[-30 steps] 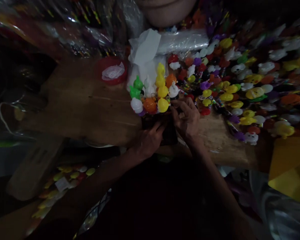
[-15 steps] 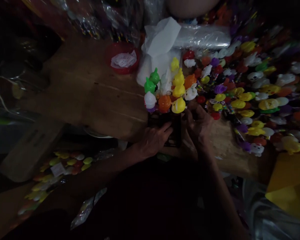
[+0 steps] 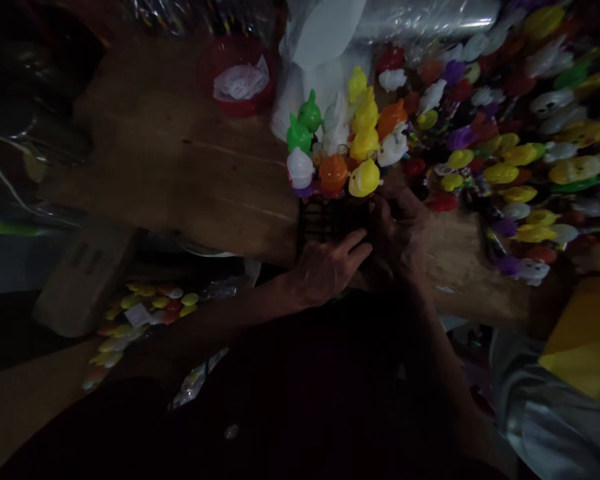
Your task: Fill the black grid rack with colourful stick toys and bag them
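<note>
A dark slotted rack (image 3: 316, 221) sits at the near edge of the wooden table. Small plastic animal-shaped toys stand at its far part: a yellow one (image 3: 365, 178), an orange one (image 3: 333, 175), a white one (image 3: 299, 168), a green one (image 3: 299, 134) and several more. My left hand (image 3: 327, 268) lies over the rack's near side, fingers stretched out, with nothing visible in them. At the rack's right side, my right hand (image 3: 403, 220) has its fingers bent together in a pinch, close to the front yellow toy. Deep shadow hides what those fingers hold, if anything.
A large heap of colourful toys (image 3: 523, 173) covers the table's right side. Behind the rack lie clear plastic bags (image 3: 325, 33). A red bowl (image 3: 243, 105) holds paper slips. More packed toys (image 3: 130, 327) lie low at left; a yellow sheet (image 3: 587, 340) is at right.
The view has tilted down, so the table and toys sit higher in the picture. My left hand has shifted slightly right along the rack, uncovering its slots. My right hand stays at the rack's right side.
</note>
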`<act>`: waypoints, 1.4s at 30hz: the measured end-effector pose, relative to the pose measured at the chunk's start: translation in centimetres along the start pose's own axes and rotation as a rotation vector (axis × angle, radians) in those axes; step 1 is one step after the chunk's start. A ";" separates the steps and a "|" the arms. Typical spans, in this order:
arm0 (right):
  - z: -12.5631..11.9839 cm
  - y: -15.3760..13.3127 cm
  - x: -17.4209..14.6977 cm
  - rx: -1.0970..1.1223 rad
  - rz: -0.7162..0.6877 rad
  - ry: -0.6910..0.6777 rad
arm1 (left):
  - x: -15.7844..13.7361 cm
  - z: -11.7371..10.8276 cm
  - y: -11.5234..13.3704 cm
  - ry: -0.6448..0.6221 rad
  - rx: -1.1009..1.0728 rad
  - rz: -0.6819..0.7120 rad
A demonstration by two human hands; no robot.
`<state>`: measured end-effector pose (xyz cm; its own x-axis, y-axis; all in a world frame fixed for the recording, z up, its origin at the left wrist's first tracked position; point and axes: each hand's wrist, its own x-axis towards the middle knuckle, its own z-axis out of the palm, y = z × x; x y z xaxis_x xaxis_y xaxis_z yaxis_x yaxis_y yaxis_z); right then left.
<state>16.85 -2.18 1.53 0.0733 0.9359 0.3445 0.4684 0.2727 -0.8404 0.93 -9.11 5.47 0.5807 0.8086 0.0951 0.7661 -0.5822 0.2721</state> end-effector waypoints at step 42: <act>-22.6 4.6 11.0 -0.918 0.216 0.332 | 11.0 3.0 2.4 -0.186 -0.564 0.207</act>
<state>39.76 4.33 10.93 0.4137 0.7972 0.4398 0.9045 -0.3049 -0.2981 9.99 -1.82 4.30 0.7783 0.6262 0.0453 0.3992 -0.5493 0.7341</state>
